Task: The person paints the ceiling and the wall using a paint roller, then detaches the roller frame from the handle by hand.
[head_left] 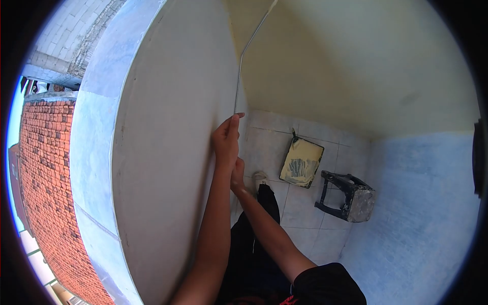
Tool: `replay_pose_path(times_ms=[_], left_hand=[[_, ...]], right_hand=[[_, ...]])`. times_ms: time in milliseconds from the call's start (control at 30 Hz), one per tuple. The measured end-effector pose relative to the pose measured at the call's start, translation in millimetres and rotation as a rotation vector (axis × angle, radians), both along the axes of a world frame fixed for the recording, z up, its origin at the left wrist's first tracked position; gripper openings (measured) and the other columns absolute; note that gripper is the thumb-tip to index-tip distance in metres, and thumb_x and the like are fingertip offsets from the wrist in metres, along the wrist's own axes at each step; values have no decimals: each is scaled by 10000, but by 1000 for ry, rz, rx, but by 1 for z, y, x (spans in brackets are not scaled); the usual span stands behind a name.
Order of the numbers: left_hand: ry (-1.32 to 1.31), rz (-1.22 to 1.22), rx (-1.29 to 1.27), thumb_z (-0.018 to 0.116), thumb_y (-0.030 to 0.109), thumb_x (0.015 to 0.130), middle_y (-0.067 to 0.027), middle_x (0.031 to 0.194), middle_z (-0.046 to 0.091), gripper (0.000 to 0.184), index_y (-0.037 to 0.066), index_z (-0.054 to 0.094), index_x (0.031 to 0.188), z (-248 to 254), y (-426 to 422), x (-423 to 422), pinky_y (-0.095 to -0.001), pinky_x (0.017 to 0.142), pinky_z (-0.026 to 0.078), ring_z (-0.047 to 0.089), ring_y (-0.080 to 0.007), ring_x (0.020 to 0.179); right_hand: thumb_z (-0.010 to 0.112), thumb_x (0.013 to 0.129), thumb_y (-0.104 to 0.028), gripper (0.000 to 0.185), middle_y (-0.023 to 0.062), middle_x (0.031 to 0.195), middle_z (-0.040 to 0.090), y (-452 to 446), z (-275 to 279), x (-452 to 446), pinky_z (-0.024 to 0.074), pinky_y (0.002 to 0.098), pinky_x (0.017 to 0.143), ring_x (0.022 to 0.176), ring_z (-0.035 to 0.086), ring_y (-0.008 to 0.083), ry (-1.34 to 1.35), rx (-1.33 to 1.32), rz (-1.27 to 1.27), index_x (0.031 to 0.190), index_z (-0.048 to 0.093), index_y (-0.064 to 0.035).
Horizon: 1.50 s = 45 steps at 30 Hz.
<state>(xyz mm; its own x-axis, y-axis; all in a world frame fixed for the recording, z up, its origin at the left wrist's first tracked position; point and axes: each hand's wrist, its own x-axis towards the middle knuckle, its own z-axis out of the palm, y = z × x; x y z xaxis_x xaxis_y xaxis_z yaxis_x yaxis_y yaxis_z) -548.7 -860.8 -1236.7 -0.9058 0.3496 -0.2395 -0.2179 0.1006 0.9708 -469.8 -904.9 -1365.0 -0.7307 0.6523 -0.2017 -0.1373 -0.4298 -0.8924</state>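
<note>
My left hand point(227, 138) is closed around the lower end of a paint roller point(239, 76), close beside the pale wall on the left. Its thin metal rod rises from my fist and bends toward the upper right; the roller's head is mostly cut off by the top of the view. Lower down, my right hand point(237, 175) is curled closed, in line with the roller's handle. My left forearm partly covers it, and the handle itself is hidden. On the tiled floor lies a paint tray point(301, 161) with pale yellow paint.
A black, paint-spattered stool point(351, 198) lies tipped over on the floor tiles point(300, 218), right of the tray. A yellowish wall point(356, 71) stands ahead and a bluish wall point(417, 203) at right. Beyond the left wall's edge point(96, 152) is a tiled roof point(51, 178).
</note>
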Motion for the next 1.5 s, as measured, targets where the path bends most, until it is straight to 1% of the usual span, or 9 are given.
replay_pose_path(times_ms=[200,367,667,733,833,1167,1333,1433,1500], left_hand=[[-122,-26,-132,586,416,1025,99,615,343,417,49,750,1136,-98,-21,39,-242,500,252,300,-30,554],[-196,-54,-291,597,432,1014,85,619,390,429,50,753,1134,-139,-34,58,-252,515,300,351,-42,563],[-192,22,-218,595,413,1021,89,596,362,415,44,755,1125,-74,-28,56,-242,487,249,307,-32,532],[-115,60,-125,596,413,1022,92,591,349,417,39,756,1112,-52,-17,50,-238,479,225,284,-27,525],[-85,78,-36,600,421,1018,90,591,351,417,47,760,1108,-24,-1,41,-238,481,234,297,-26,527],[-319,-47,-242,617,440,1002,78,589,383,432,48,764,1108,-167,-18,83,-258,493,271,334,-43,533],[-290,-27,-214,593,425,1021,82,584,356,426,45,737,1147,-140,-17,85,-229,450,283,322,-29,501],[-281,-5,-164,577,413,1032,83,586,347,425,34,728,1151,-86,-11,80,-228,469,296,313,-27,515],[-243,34,-100,580,408,1033,83,578,342,429,18,731,1132,-45,-1,71,-227,473,276,300,-26,511]], right_hand=[[408,1098,-358,533,13,718,605,-36,-95,67,425,301,578,680,515,64,-202,-42,21,825,600,58],[414,1094,-373,549,28,714,610,-60,-93,93,425,307,578,682,518,64,-315,-202,-3,813,595,63],[509,1061,-341,487,48,714,618,-54,-54,83,452,310,611,701,530,82,-220,-116,-21,826,600,76],[637,976,-284,349,-7,776,624,-36,-47,74,423,269,578,696,514,54,-174,-46,-24,839,612,36],[502,1054,-302,464,28,682,581,-10,-30,59,433,302,582,694,513,79,-148,74,-18,811,590,84],[438,1091,-354,531,7,629,555,-42,-101,124,393,306,523,629,472,59,-405,-207,-36,781,591,50],[462,1082,-370,541,13,566,542,-47,-73,121,388,331,456,495,485,90,-395,-64,-125,768,598,50],[473,1079,-351,524,21,565,551,-33,-59,116,393,336,446,461,500,112,-428,230,-92,767,594,53],[472,1080,-338,510,19,559,544,-9,-21,99,390,327,445,461,497,106,-377,227,-59,767,592,47]])
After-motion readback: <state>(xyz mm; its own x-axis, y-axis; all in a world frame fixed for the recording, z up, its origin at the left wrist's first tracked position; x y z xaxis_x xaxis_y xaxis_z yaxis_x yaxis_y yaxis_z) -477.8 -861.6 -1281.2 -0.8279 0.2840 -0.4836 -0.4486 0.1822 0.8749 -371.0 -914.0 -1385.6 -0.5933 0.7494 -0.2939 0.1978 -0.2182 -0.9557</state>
